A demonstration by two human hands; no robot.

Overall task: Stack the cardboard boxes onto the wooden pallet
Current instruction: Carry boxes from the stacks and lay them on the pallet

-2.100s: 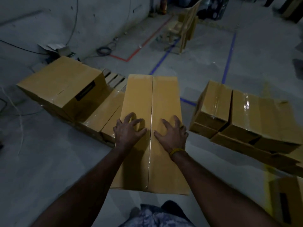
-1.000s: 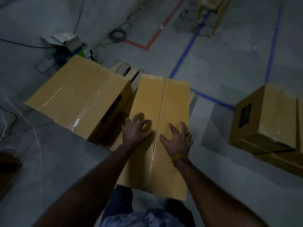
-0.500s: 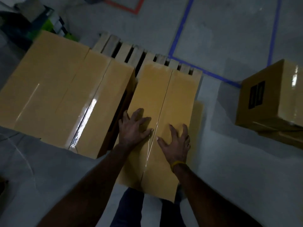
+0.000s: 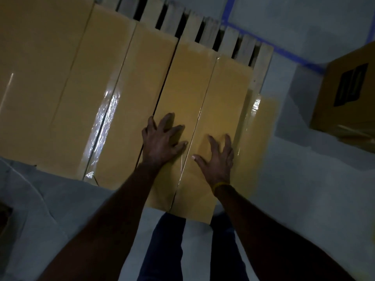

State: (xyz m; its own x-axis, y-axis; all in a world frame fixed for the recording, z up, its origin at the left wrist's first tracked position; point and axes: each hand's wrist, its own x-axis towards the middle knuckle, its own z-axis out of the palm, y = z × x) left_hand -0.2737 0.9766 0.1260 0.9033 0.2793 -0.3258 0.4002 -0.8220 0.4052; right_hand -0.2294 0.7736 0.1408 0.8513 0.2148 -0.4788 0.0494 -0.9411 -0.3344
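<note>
A long taped cardboard box [image 4: 205, 82] lies in front of me, its far end over the wooden pallet [image 4: 261, 63] and its near end overhanging toward my legs. My left hand [image 4: 160, 140] presses flat on its left flap with fingers spread. My right hand [image 4: 217, 157], with a yellow band at the wrist, presses on its right flap. A larger taped box [image 4: 67, 84] sits against its left side. Under the right edge of the long box, a lower box [image 4: 257, 134] shows.
Bare pallet slats [image 4: 182, 21] show beyond the boxes. Another cardboard box [image 4: 349, 94] with a dark label stands on the grey floor at the right. Blue tape lines [image 4: 288, 49] cross the floor behind the pallet. My legs are just below the box's near end.
I have stepped up to the pallet with the long box. It has slid forward and now lies tight against the big box on the left. Both hands stay pressed on its top.
</note>
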